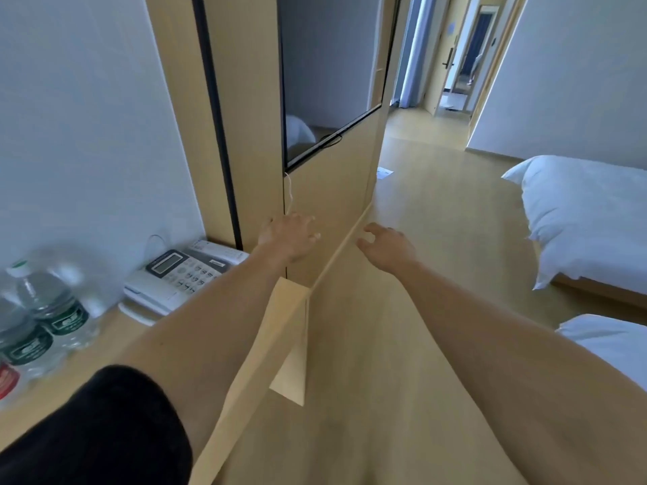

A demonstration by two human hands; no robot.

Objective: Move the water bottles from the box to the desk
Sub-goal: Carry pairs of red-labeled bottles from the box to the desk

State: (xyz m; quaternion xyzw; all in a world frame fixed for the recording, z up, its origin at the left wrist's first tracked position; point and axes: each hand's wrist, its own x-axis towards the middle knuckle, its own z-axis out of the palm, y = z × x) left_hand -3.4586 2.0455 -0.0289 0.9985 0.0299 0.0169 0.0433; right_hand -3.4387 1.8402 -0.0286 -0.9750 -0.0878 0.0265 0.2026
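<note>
Pale wood-grain flooring filling the centre and right of the frame, running up toward a corridor at upper right. White bedding lying at right edge, a second white corner showing lower right. Wooden wall panel standing at upper centre, carrying a dark television screen. Light wooden desk occupying the lower left, its front edge running diagonally toward centre.

Both bare arms extending forward across the middle of the frame, a black sleeve covering the lower-left shoulder. Left hand hovering in front of the panel just left of centre, fingers spread and relaxed, gripping nothing. Right hand hovering over the floor just right of centre, fingers loosely curled, likewise carrying nothing.

White desk telephone resting on the desk at centre left. Water bottles standing at far left on the desk, at least two clear ones with green labels, one showing a white-and-green cap; image blurred there, exact count not readable. Red-labelled item touching the left edge, not identifiable.

Box not appearing anywhere in frame. Judged step: moving empty-handed between deliveries, or finishing. Next move calling for locating the box out of view, most likely turning away from the desk, then grasping another bottle if any are remaining.
</note>
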